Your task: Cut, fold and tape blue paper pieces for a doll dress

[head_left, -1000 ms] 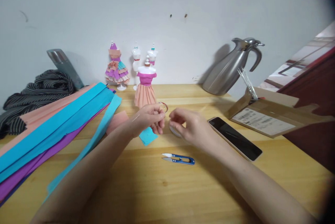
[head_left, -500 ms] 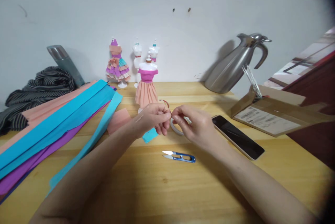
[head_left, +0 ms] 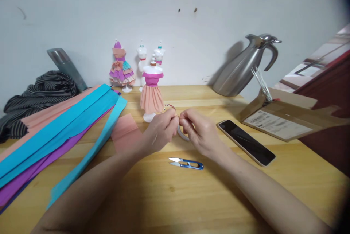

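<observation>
Your left hand [head_left: 162, 129] has just turned, its back now toward the camera, fingertips almost at those of your right hand [head_left: 201, 130]. Both grips pinched closed — cannot tell what, if anything, is between them; the change hides the left fingers' work. White ring [head_left: 182, 136], probably a tape roll: partly behind your right fingers. Thread snips [head_left: 182, 165] lie on the bench [head_left: 164, 197], nearer you; dress form [head_left: 152, 97] stands beyond your left hand.

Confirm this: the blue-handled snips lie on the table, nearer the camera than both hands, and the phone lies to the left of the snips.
Not quite: the head view shows the phone to the right of the snips. The snips do lie on the table, nearer the camera than the left hand and right hand.
</observation>
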`<state>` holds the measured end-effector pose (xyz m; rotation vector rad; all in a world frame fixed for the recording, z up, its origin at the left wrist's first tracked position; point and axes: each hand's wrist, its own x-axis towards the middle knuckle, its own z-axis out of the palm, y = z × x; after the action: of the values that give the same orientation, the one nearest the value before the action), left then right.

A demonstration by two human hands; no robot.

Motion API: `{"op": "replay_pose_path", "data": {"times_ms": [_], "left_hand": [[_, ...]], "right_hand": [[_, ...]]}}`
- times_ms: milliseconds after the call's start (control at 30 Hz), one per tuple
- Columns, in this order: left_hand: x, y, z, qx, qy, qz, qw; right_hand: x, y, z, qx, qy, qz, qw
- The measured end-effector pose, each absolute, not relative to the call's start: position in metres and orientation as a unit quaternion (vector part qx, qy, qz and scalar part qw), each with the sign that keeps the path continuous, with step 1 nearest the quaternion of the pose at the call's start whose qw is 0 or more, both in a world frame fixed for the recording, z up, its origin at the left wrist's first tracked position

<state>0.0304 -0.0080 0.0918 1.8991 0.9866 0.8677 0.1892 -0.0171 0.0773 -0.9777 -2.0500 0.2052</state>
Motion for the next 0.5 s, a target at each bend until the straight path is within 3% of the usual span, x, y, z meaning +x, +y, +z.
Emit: {"op": "replay_pose_path", "data": {"times_ms": [267, 500], "left_hand": [[0.034, -0.011, 0.089, 0.741, 0.4, 0.354, 0.406], [0.034, -0.003, 0.079, 0.684, 0.32, 0.404, 0.516]], "right_hand": [[0.187, -0.015, 0.073, -0.39, -0.814, 0.075, 0.425], [0.185, -0.016, 0.073, -0.403, -0.728, 0.247, 0.497]]}}
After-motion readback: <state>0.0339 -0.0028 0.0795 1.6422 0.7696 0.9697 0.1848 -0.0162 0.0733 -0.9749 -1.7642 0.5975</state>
